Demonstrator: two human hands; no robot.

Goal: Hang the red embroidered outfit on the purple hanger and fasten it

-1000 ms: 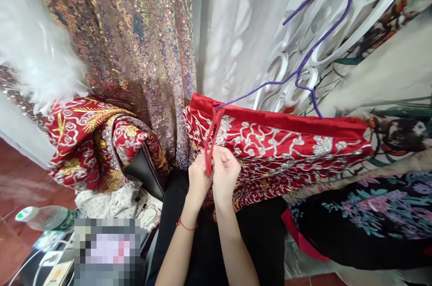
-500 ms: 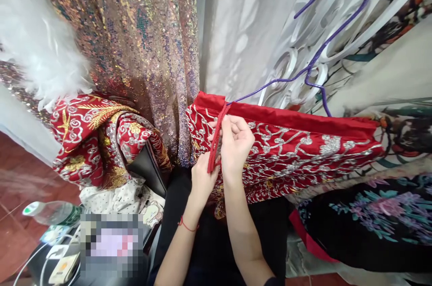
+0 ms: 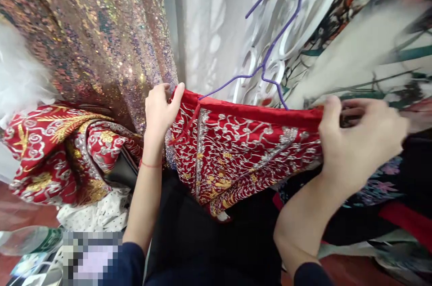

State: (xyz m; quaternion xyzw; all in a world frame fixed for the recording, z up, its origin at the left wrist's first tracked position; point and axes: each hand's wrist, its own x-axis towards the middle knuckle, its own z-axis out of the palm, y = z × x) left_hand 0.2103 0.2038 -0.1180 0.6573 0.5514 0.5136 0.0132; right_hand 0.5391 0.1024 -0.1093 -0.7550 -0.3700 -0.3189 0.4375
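A red skirt (image 3: 232, 142) with silver and gold embroidery hangs across my lap, its plain red waistband along the top. My left hand (image 3: 160, 108) pinches the waistband's left end between thumb and fingers. At the opposite end my right hand (image 3: 354, 137) is closed on the waistband, slightly blurred, with the fingertips partly hidden. Between the two hands the band is stretched nearly straight. A purple hanger (image 3: 261, 68) rises from inside the waistband, hook upward. Near my left hand a thin red tie (image 3: 189, 124) dangles over the embroidered front.
To the left lies a folded red embroidered garment (image 3: 57, 151) beside white feathery material (image 3: 23, 70). A plastic bottle (image 3: 30, 239) rests at the lower left. Behind are a sequined cloth (image 3: 111, 29) and a white curtain (image 3: 209, 20). Dark floral fabric (image 3: 374, 187) is at the right.
My hands have parted from the red tie near the left end and now grip opposite ends of the waistband. The tie hangs loose. The view has shifted to the right.
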